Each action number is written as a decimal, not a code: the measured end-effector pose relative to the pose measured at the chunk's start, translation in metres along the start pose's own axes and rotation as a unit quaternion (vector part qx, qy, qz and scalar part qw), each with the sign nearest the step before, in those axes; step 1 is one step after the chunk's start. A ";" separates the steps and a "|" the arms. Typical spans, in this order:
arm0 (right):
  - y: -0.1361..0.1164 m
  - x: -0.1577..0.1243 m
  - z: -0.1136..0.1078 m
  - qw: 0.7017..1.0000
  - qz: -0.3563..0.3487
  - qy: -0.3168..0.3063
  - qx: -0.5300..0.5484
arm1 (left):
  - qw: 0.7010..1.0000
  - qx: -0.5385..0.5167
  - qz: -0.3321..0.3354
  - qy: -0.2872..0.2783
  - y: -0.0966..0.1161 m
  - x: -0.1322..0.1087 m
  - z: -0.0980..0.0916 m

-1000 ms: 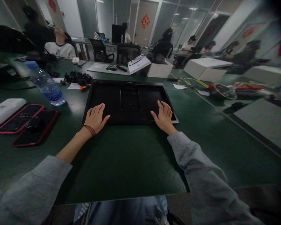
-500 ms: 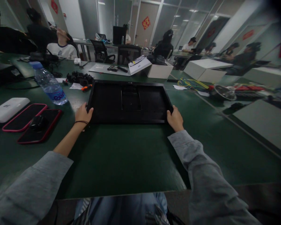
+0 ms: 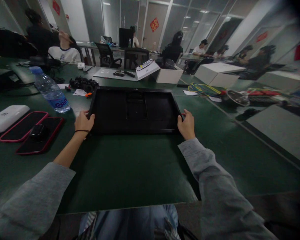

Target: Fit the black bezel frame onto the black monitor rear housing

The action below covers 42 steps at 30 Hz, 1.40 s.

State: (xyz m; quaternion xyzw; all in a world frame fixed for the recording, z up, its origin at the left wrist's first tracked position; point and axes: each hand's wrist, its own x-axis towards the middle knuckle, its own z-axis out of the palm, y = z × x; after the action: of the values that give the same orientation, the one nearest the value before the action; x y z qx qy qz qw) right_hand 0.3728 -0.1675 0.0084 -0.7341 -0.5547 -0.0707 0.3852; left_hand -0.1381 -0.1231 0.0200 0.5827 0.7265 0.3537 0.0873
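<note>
A black, shallow rectangular panel (image 3: 110,111) with a raised rim and a recessed section in its middle lies on the green table before me; its exact kind is unclear. My left hand (image 3: 84,121), with a dark band at the wrist, grips its left side, thumb over the rim. On the opposite side, my right hand (image 3: 186,125) holds the right rim near the front corner, thumb on the inner side. The fingers' undersides are hidden by the panel's edges. Left of my left hand stands a water bottle (image 3: 55,95) with a blue cap.
On the left lie a white power bank (image 3: 8,116) and two red-edged phones, a small black case (image 3: 38,132) on the nearer one. Tangled black parts (image 3: 82,83), white boxes (image 3: 170,74), coloured cables (image 3: 202,88) and a metal bowl-like object (image 3: 237,97) sit farther back. Several people sit beyond.
The panel has shifted slightly to the left, my left hand moving with it. Both hands stay on its sides. The whole view has also drifted a little.
</note>
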 end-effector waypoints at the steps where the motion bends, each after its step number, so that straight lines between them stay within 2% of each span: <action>1: -0.005 -0.002 0.001 0.999 -0.024 0.017 -0.017 | 0.999 0.026 0.009 0.023 0.008 -0.006 -0.002; 4: -0.020 -0.011 0.003 0.994 -0.080 0.001 -0.068 | 0.991 0.058 0.108 0.047 0.030 -0.026 -0.004; 6: -0.027 -0.017 0.004 0.989 -0.102 -0.046 -0.098 | 0.979 0.079 0.188 0.004 0.039 -0.036 -0.001; 9: -0.029 -0.021 0.006 0.985 -0.106 -0.076 -0.112 | 0.964 0.121 0.234 -0.042 0.039 -0.042 0.003; 14: -0.019 -0.013 0.007 0.995 -0.082 -0.022 -0.056 | 0.964 0.119 0.232 -0.043 0.036 -0.039 0.001; 17: -0.008 -0.003 0.004 0.999 -0.018 -0.029 0.007 | 0.969 0.092 0.227 -0.033 0.037 -0.036 -0.003; 19: -0.001 0.002 0.001 0.997 0.038 -0.046 0.050 | 0.972 0.075 0.222 0.000 0.037 -0.032 -0.007; 22: 0.004 0.004 -0.003 0.984 0.102 -0.066 0.134 | 0.976 0.068 0.197 0.064 0.036 -0.028 -0.013; 26: -0.009 -0.002 -0.001 0.941 0.162 -0.120 0.273 | 0.986 0.068 0.110 0.108 0.038 -0.025 -0.024; 29: -0.025 -0.009 0.003 0.910 0.186 -0.148 0.340 | 0.989 0.064 0.089 0.098 0.038 -0.024 -0.027; 31: -0.034 -0.012 0.005 0.903 0.191 -0.134 0.362 | 0.991 0.055 0.102 0.072 0.036 -0.022 -0.027; 33: -0.039 -0.014 0.005 0.903 0.194 -0.115 0.365 | 0.991 0.045 0.116 0.048 0.034 -0.021 -0.025; 38: -0.045 -0.018 0.002 0.904 0.182 -0.144 0.358 | 0.991 0.048 0.118 0.036 0.035 -0.021 -0.025; 42: -0.050 -0.017 0.005 0.915 0.173 -0.108 0.349 | 0.990 0.066 0.121 0.032 0.036 -0.024 -0.027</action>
State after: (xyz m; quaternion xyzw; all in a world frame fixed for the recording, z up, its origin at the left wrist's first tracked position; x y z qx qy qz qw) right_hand 0.3216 -0.1729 0.0205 -0.6406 -0.4469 0.2751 0.5605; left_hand -0.1173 -0.1530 0.0551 0.6592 0.6749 0.3313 -0.0177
